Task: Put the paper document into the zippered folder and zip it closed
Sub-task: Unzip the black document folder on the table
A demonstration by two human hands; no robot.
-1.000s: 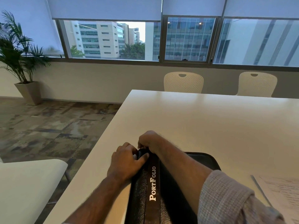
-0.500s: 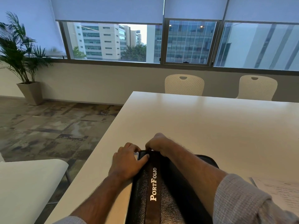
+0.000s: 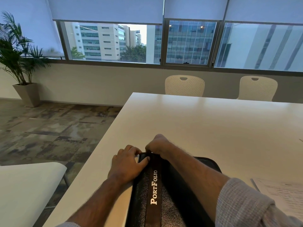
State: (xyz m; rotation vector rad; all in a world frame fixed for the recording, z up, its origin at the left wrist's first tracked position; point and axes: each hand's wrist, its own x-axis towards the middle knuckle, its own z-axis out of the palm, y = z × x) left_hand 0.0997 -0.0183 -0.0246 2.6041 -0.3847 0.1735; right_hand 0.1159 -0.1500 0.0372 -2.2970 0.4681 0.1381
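Note:
A black zippered folder (image 3: 165, 199) marked "PortFolio" lies at the near left of the white table (image 3: 205, 122). My left hand (image 3: 127, 163) presses flat on its far left corner, thumb on the cover. My right hand (image 3: 158, 145) is closed at the folder's far edge, fingers pinched on something there, probably the zipper pull, which is hidden. A printed paper document (image 3: 285, 199) lies on the table at the right, partly behind my right sleeve.
Two white chairs (image 3: 184, 86) (image 3: 257, 87) stand at the table's far side below the windows. A white seat (image 3: 24, 190) is at the lower left. A potted palm (image 3: 21, 63) stands on the floor at the far left.
The view has shifted slightly. Both hands stay at the folder's far edge; my right hand has edged a little to the right along it.

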